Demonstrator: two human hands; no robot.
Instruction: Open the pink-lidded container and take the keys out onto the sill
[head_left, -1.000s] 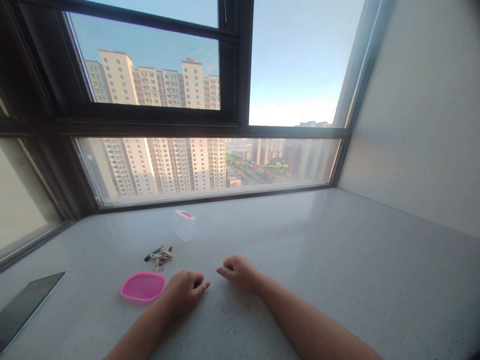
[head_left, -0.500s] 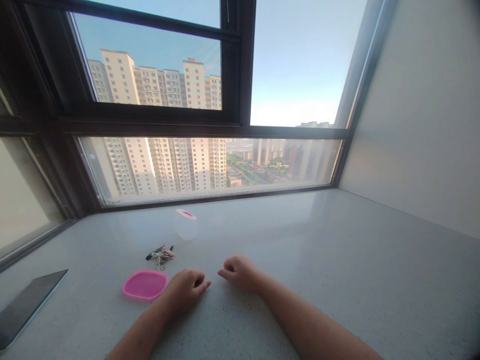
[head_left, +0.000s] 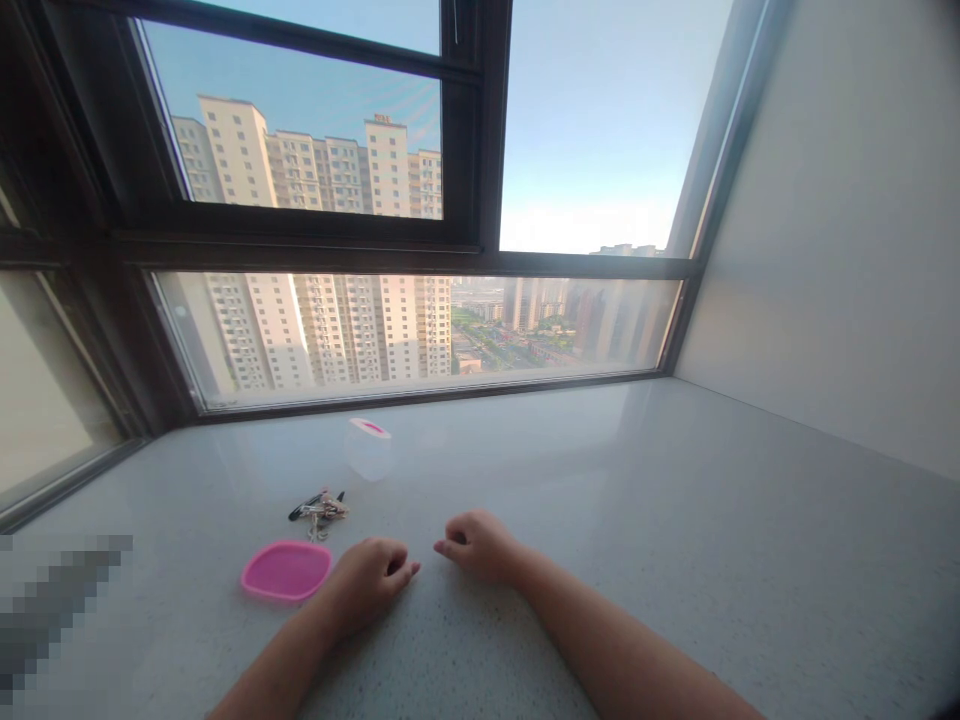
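Observation:
My left hand [head_left: 367,582] rests on the speckled grey sill [head_left: 600,520], fingers curled into a loose fist with nothing visible in it. Just to its left lies a pink lid [head_left: 286,571], not touched. My right hand [head_left: 480,545] rests a short way to the right, also curled loosely and holding nothing that shows. Beyond the lid lies a bunch of keys [head_left: 318,508]. Farther back stands a clear plastic container [head_left: 368,450] with a pink rim on top.
A large window [head_left: 420,330] with dark frames runs along the far edge of the sill. A white wall [head_left: 840,250] closes the right side. A blurred flat dark object [head_left: 52,610] lies at the sill's left end.

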